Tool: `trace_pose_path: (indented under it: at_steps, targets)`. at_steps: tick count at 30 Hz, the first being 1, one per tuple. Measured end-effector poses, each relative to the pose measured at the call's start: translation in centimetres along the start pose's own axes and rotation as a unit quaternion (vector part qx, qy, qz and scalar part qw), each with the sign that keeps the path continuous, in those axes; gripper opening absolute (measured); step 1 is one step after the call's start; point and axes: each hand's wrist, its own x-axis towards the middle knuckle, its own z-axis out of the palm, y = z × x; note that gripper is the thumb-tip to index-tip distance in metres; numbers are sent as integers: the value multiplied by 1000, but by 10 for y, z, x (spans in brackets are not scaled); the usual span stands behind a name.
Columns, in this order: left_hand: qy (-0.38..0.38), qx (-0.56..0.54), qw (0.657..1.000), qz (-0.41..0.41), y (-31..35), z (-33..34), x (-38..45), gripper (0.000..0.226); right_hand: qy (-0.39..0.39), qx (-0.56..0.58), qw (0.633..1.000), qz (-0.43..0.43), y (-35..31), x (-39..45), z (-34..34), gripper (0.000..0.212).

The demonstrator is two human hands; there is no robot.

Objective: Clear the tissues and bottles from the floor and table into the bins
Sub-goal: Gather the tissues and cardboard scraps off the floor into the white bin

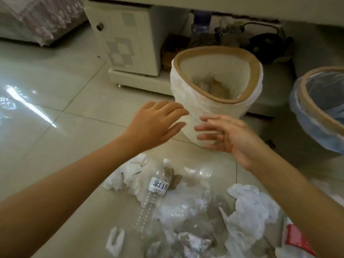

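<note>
Both hands hover spread and empty against the near wall of the white-lined bin, the left hand at its 8 o'clock, the right hand at its 6 o'clock, fingers loose and holding nothing. The bin stands tilted toward the camera, with some crumpled waste visible inside.

The litter lies behind the hands, toward the person: a clear water bottle rests on the floor tiles, its long axis running from the white cap at 12 o'clock down to its base at 7 o'clock. Crumpled tissues sit just beside it at 10 o'clock, more tissues at 3 o'clock. The left hand appears the nearer to the bottle's cap; the right is closer to the larger tissue heap.

A blue-lined bin is cut off at the right edge. Clear plastic film muddles the pile, so the number of bottles cannot be told; a red-and-white wrapper is partly hidden by the right forearm.
</note>
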Motion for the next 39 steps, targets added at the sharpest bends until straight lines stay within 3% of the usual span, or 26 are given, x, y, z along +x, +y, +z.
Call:
trace_pose_path:
  at_steps: [6,12,13,15,18,20,22,24,28,32,35,39]
  targets:
    - [-160,-2,978,-136,-27,20,-110,36,-65,-111,989,77,83,6,54,16]
    - [-363,-16,898,-247,-32,52,-159,65,-95,-237,967,24,130,33,92,17]
    - [-388,-10,885,-256,-32,57,-162,69,-104,-319,942,-14,134,36,96,21]
    - [-432,6,862,-265,-33,70,-167,75,-119,-486,859,-112,140,39,106,30]
    - [-469,20,840,-273,-40,88,-174,77,-157,-598,756,-214,155,44,120,33]
    - [-474,15,835,-278,-45,98,-174,75,-174,-666,685,-239,167,51,126,27]
    - [-465,7,842,-275,-45,105,-171,70,-168,-704,641,-256,177,55,128,14]
    - [-449,-4,851,-272,-42,109,-169,64,-147,-729,615,-261,179,57,125,27]
    - [-381,-26,894,-233,-38,114,-168,39,-68,-746,603,-274,179,59,117,33]
    - [-269,-38,949,-158,-39,114,-173,17,-86,-751,603,-255,188,68,116,39]
    - [-243,-42,958,-149,-40,109,-173,25,-135,-744,621,-208,192,70,126,62]
    - [-236,-40,953,-184,-53,100,-174,31,-130,-759,614,-176,196,72,136,51]
